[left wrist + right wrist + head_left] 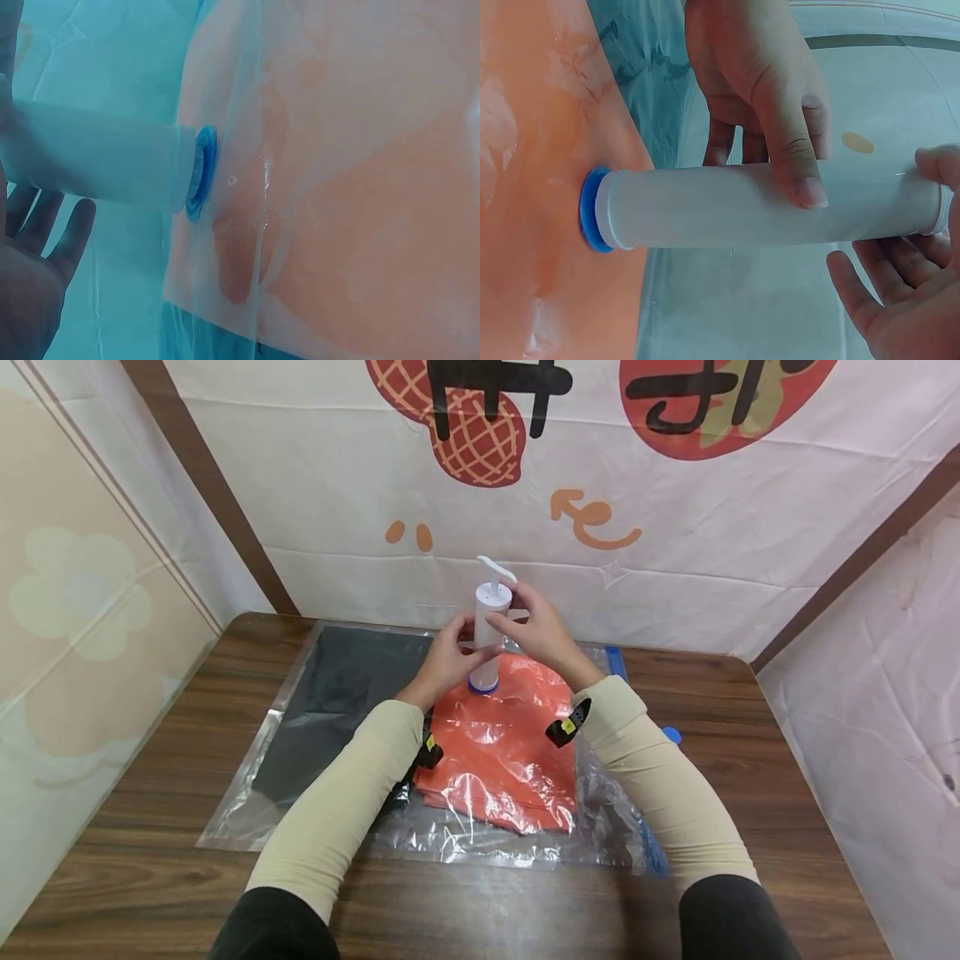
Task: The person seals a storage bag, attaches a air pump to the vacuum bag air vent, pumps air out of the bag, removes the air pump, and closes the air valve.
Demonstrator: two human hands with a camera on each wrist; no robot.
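A white hand pump (pixel 489 631) with a translucent barrel and T-shaped handle (pixel 497 568) stands nearly upright on a blue valve (pixel 483 688) in a clear plastic bag (pixel 517 854). My left hand (pixel 450 658) holds the middle of the barrel, thumb in front and fingers behind, as the right wrist view also shows. Near the pump's top, my right hand (pixel 542 627) grips the barrel (pixel 870 199) between thumb and fingers, just under the handle. Inside the bag, folded orange cloth (pixel 510 752) lies below and in front of the pump, beside dark cloth (pixel 330 702).
The bag lies on a brown wooden table (pixel 150 777). A small blue piece (pixel 672 735) is on the table by my right forearm. A printed fabric backdrop (pixel 337 485) rises directly behind the table's far edge.
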